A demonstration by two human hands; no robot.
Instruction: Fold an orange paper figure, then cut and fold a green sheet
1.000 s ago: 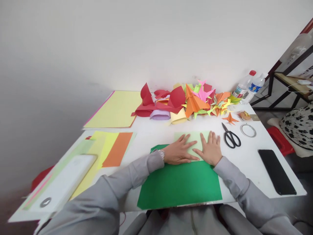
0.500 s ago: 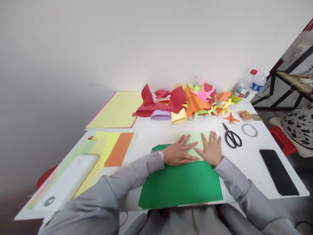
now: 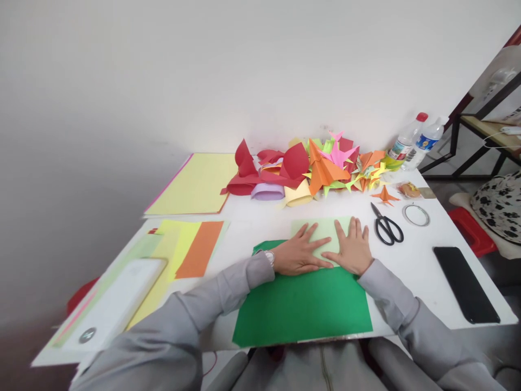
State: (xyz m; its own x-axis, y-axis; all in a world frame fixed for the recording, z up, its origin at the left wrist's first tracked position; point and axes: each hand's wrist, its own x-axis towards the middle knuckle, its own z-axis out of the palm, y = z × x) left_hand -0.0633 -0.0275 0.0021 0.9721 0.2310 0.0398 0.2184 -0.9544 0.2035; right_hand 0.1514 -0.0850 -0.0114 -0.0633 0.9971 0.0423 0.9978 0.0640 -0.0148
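Both my hands lie flat on a pale green sheet of paper [image 3: 321, 228] at the middle of the table. My left hand [image 3: 301, 252] has its fingers spread, pointing right across the sheet, and a watch [image 3: 269, 257] circles its wrist. My right hand [image 3: 353, 248] rests on the sheet's right side, fingers pointing away from me and thumb stretched toward the left hand. Nearer to me is a dark green sheet of paper [image 3: 305, 309], with the left wrist and the pale sheet's near edge over it.
Black-handled scissors [image 3: 386, 227], a wire ring [image 3: 415, 215] and a black phone [image 3: 466, 284] lie to the right. A pile of folded paper shapes [image 3: 325, 171] stands by the wall, with two bottles [image 3: 412, 144] beside it. Coloured strips [image 3: 199, 250] and a white case-like object [image 3: 116, 301] are left.
The view has shifted very slightly. Both hands stay pressed on the pale green sheet in practically the same pose.
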